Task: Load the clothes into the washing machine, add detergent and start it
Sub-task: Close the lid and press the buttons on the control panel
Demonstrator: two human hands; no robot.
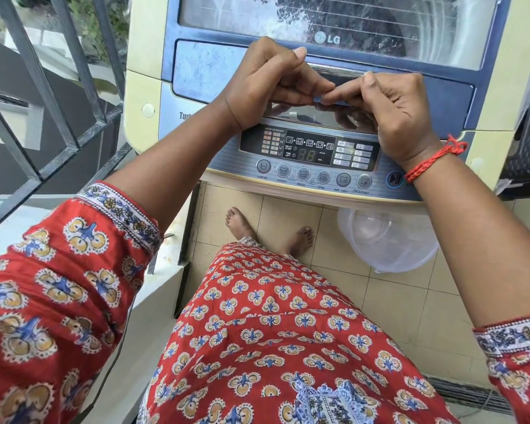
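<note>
Red printed dress, bare feet

The dress is red with blue-and-yellow floral motifs; its sleeves end in a white patterned border. A red thread bracelet with a knot circles the right wrist. Both feet are bare.

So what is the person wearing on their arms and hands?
Both arms have red sleeves printed with blue and yellow flower shapes, edged by a white and blue patterned band. The right wrist wears a knotted red thread bracelet. The left hand and right hand are bare, no rings.
</note>
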